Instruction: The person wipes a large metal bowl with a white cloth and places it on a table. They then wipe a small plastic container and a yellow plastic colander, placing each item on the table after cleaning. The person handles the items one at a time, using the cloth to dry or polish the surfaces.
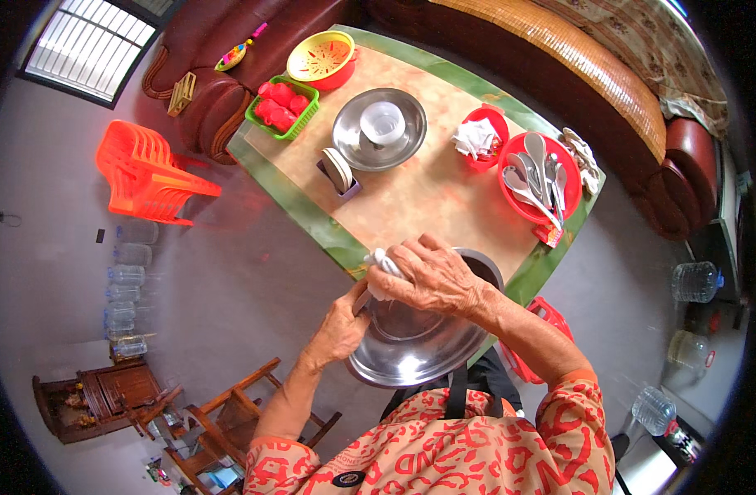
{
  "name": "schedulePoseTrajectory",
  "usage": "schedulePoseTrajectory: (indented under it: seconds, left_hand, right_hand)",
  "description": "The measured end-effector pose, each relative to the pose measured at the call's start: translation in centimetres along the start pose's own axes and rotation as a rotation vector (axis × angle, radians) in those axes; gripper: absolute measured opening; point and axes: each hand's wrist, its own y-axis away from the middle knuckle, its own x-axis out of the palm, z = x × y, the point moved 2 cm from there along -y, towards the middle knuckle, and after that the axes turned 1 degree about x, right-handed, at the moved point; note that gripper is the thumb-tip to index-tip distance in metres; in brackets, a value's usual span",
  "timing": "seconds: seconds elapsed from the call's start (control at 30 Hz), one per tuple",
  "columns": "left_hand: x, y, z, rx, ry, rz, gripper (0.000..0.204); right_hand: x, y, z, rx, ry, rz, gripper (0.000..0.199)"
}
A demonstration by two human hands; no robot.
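A shiny steel basin (415,355) is held tilted in front of my body, at the near edge of the table. My left hand (342,328) grips its rim on the left side, fingers closed. In my right hand (436,276) is a bunched white cloth (383,262), pressed against the basin's rim close to the left hand. The fingers of that hand are wrapped over the cloth, and part of the basin's inside is hidden behind it.
On the table (432,206) stand another steel basin (345,136) holding a translucent bowl (382,122), a red tray (522,202) of ladles and spoons, a red bowl (498,124) with white cloth, and a green basket (312,107). Orange stools (143,177) are stacked left.
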Motion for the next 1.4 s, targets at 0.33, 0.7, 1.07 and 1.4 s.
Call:
schedulePoseTrajectory:
  seconds: [0.33,0.7,1.07,1.4]
  left_hand:
    - [1.4,1.2,1.6,-0.149,0.221,-0.290,0.043]
    - [3.2,1.3,3.7,-0.088,0.283,-0.451,0.056]
    - [4.1,1.6,2.4,-0.120,0.412,-0.519,0.051]
    - [3.5,1.1,1.7,-0.047,0.622,-0.648,0.049]
  right_hand:
    - [1.3,5.4,-3.8,0.507,0.238,-0.075,0.060]
    - [2.9,8.6,-4.1,0.753,0.360,-0.152,0.062]
    - [5.5,2.1,0.0,0.315,0.026,-0.210,0.034]
    - [3.7,8.3,-2.3,0.600,0.401,0.134,0.023]
